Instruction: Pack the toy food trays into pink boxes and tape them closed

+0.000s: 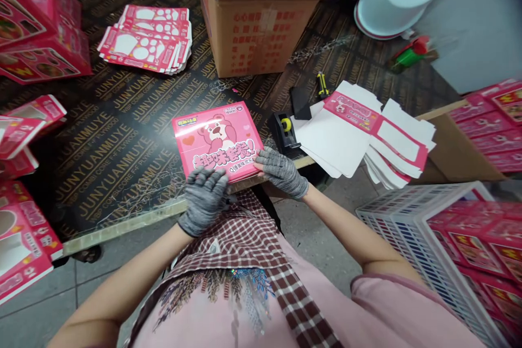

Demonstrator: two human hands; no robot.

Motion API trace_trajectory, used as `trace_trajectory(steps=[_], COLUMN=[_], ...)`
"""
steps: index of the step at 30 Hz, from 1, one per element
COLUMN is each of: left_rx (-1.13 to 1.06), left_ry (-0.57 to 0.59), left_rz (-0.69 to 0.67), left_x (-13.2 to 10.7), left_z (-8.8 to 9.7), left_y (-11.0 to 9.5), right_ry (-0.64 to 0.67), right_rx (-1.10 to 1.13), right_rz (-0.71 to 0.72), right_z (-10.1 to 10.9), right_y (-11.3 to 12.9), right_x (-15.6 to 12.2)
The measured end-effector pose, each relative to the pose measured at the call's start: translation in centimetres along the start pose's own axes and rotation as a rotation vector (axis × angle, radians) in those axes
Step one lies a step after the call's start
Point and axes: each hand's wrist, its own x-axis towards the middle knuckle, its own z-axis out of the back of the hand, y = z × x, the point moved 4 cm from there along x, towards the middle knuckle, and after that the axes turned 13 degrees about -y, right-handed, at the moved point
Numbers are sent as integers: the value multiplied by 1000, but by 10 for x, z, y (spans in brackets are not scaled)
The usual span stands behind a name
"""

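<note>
Both hands gloved in grey knit. Left hand [204,198] sits palm-down on the near-left corner of the flat pink cardboard box with the bear print [216,138]. Its fingers lie on the lid and the thumb is hidden, so I can't tell if it pinches the edge. Right hand [281,171] is flat, fingers spread, pressing the lid at the near-right corner without clasping.

The box lies face-up at the near edge of the dark printed plywood table [114,136], directly ahead of both hands. It's close to square and turned slightly, so its near edge runs across the body and sits a bit farther away on the right. Both hands touch that edge, so neither is nearer.

- Just right of the box: black tape dispenser [284,128].
- Farther right: fanned stack of flat white-and-pink carton blanks [359,136].
- Behind the box: open brown corrugated carton [261,27].
- Behind and left, well apart: pile of pink die-cut sheets [147,38].
- Near right, below table level: white slatted plastic crate [408,217] holding more pink boxes.
</note>
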Motion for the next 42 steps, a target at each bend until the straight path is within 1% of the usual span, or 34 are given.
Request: trace_trajectory(steps=[2, 3, 7, 9, 10, 11, 12, 14, 15, 16, 17, 19, 21, 22, 24, 25, 27, 29, 31, 32, 35, 38, 42], left_rx=[-34, -51, -36, 0, 12, 19, 20, -6, -30, -57, -82, -111, -104, -93, -73, -69, -77, -97, -115, -121, -116, -100, -78], left_ry=[21, 8, -133, -122, -86, -41, -1, 43, 52, 57, 59, 60, 49, 42, 32, 32, 48, 81, 107, 110, 77, 29, 2], left_rz=[-38, -61, -132, -124, -121, -121, -127, -140, -135, -120, -99, -62, -61, -74, -102, -107, -94, -68, -59, -62, -78, -95, -121], left_x=[2, 1, 6, 16, 22, 28, 33, 42, 47, 51, 55, 64, 72, 75, 79, 79, 79, 77, 74, 73, 73, 74, 74], left_z=[-14, -18, -26, -35, -42, -50, -58, -72, -78, -84, -89, -98, -105, -107, -109, -110, -111, -112, -114, -114, -113, -111, -110], left_y=[-13, -17, -25, -34, -40, -46, -51, -56, -55, -52, -48, -40, -36, -36, -37, -37, -37, -36, -34, -34, -33, -33, -32], right_ry=[-6, -9, -57, -62, -84, -145, -250, -524, -630, -682, -678, -570, -463, -434, -438, -470, -582, -715, -811, -832, -823, -821, -832], right_rx=[-7, -21, -83, -97, -116, -153, -207, -332, -373, -384, -367, -298, -258, -252, -247, -244, -239, -218, -136, -85, 16, 20, 25], right_rz=[33, 38, 53, 24, -18, -89, -188, -432, -555, -658, -733, -801, -815, -822, -852, -862, -864, -872, -927, -962, -1024, -1033, -1032], right_z=[-9, -14, -30, -29, -23, -12, 2, 35, 50, 60, 65, 67, 62, 59, 56, 56, 59, 62, 61, 58, 47, 36, 29], right_y=[1, 1, 7, 6, 2, -5, -16, -45, -61, -77, -92, -116, -128, -131, -130, -128, -120, -113, -108, -106, -98, -92, -92], right_x=[-7, -11, -20, -19, -19, -19, -20, -29, -36, -43, -47, -51, -48, -46, -40, -37, -34, -36, -46, -53, -76, -96, -108])
